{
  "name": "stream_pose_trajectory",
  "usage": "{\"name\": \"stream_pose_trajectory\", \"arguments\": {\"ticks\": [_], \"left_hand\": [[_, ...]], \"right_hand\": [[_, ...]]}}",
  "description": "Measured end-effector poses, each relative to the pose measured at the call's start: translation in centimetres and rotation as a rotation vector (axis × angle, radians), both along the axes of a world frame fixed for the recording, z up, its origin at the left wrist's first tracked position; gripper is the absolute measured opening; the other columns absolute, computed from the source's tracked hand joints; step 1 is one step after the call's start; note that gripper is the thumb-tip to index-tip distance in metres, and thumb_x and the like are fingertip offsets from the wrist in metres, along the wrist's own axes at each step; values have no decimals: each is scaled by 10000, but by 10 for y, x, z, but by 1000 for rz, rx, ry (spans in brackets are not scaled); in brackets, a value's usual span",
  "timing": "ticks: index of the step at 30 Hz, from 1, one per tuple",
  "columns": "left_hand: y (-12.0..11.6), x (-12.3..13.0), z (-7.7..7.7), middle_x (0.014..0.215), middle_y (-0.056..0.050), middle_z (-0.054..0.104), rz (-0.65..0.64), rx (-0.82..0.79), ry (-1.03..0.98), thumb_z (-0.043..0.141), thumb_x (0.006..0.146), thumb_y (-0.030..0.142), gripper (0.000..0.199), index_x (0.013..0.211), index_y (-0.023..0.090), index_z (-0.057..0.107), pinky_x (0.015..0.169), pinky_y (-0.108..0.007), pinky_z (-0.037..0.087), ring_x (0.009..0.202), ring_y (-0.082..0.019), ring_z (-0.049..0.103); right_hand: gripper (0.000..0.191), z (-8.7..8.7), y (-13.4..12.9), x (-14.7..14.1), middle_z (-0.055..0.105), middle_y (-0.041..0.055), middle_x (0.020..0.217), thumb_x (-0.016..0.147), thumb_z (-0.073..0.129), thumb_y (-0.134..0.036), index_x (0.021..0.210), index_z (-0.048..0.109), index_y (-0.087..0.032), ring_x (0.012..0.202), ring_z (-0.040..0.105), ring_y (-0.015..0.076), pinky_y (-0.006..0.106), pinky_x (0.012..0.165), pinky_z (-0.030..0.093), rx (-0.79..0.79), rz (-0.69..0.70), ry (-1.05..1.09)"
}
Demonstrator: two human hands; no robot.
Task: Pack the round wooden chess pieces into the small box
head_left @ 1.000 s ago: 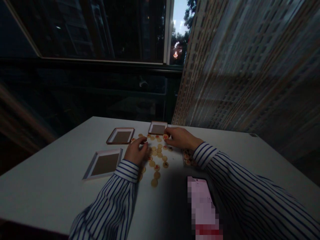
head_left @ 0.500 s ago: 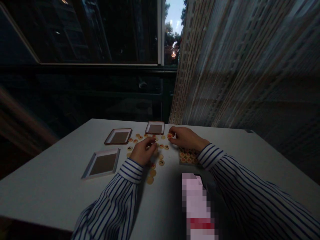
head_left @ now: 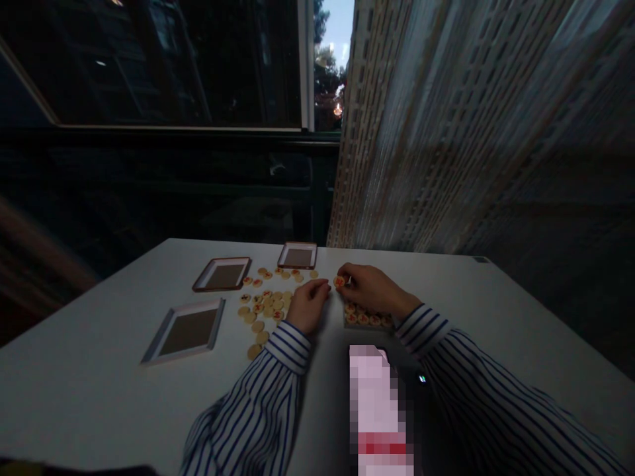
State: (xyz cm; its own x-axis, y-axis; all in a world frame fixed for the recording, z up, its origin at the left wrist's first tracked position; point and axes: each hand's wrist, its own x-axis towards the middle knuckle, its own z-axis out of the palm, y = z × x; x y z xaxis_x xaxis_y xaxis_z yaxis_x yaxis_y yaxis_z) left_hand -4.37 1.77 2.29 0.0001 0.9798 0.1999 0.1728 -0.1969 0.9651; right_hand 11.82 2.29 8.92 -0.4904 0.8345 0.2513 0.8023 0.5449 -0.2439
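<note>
My right hand (head_left: 374, 287) pinches a Chinese chess piece (head_left: 338, 281), a round pale disc with a red character, between thumb and fingertips. Below that hand and partly covered by it is a shallow tray (head_left: 364, 325) holding rows of such discs with red characters. My left hand (head_left: 307, 307) is closed, thumb against fingers, just left of the right hand; anything in its fingertips is too small to make out. Loose Chinese chess pieces (head_left: 268, 305) lie scattered left of my left hand, some showing red or black characters, others blank side up.
Three shallow framed trays or lids stand on the white table (head_left: 99, 370): one at the back (head_left: 297, 245), one at back left (head_left: 196, 288), one nearer (head_left: 215, 330). A phone-like device with a blurred screen (head_left: 377, 403) lies in front of me. A string curtain (head_left: 397, 132) hangs behind.
My left hand has moved right, off the scattered pieces and closer to my right hand. The right hand, still holding its piece, has come slightly nearer. The view has shifted a little right.
</note>
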Motion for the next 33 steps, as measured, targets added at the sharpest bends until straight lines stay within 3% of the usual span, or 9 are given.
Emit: {"name": "stream_pose_trajectory", "arguments": {"ticks": [13,20,33], "left_hand": [[-4,26,2,740,-61,692,-73,-75,-219,588,692,324,252,821,127,675,652,-261,494,688,-153,623],[-7,33,-11,806,-67,700,-13,-92,-320,606,669,309,220,802,146,671,685,-277,507,737,-167,639],[-9,34,-18,821,-55,697,-4,-41,-250,599,685,301,207,812,159,680,735,-289,499,786,-168,631]], "right_hand": [[226,-19,-12,14,633,34,875,807,483,-329,964,568,-190,765,565,145,237,646,376,-56,-31,166],[231,-25,-12,18,635,26,858,800,504,-345,965,575,-198,757,564,143,242,658,387,-76,-4,199],[199,-34,-8,21,655,8,732,801,525,-359,868,589,-183,668,596,121,218,600,430,-258,-4,458]]}}
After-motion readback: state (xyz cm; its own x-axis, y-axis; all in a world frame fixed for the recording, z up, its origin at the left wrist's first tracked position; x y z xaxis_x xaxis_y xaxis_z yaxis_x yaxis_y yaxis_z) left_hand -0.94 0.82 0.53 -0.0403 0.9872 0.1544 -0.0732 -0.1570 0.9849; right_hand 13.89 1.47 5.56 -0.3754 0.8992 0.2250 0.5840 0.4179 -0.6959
